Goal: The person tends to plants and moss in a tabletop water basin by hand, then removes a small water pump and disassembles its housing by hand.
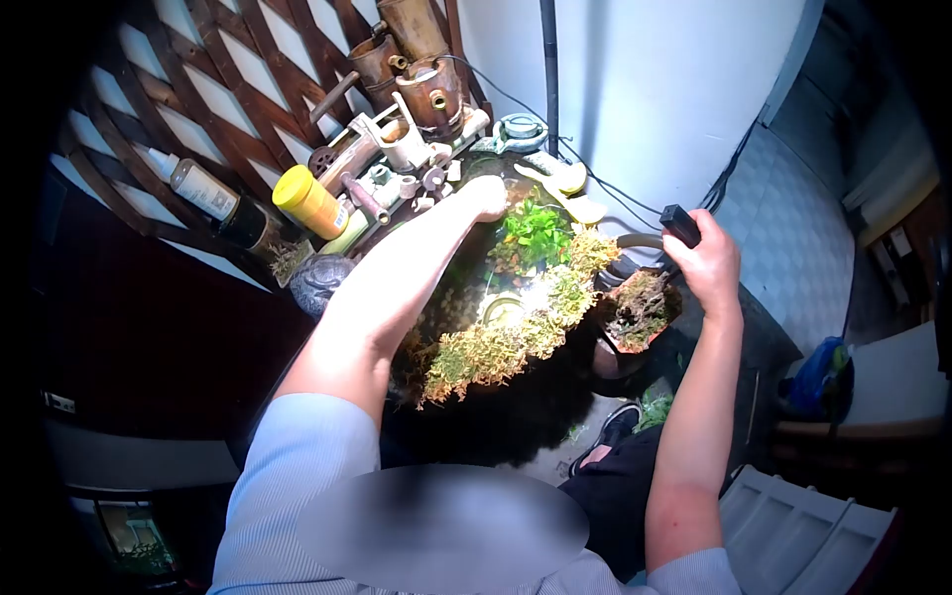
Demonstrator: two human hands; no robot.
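My left hand (488, 198) reaches over the far left side of a water basin, near a clump of bright green water plants (535, 233). It is washed out by strong light, and its fingers do not show. Off to the right, my right hand (709, 260) is closed around a small black block-shaped device (680, 224), held up beside a dark pot rim. Yellow-green moss (511, 347) lines the basin's near and right edge. Below my right hand sits a mossy, brown rock-like clump (637, 309).
Beyond my left arm stand a yellow-capped bottle (309, 201), a spray bottle (203, 188), a dark round stone-like ornament (319, 285) and bamboo-like vessels (431, 94). A lattice (223, 69) rises behind them. Black cables (620, 193) run along the white wall. A ribbed light-coloured panel (803, 535) lies lower right.
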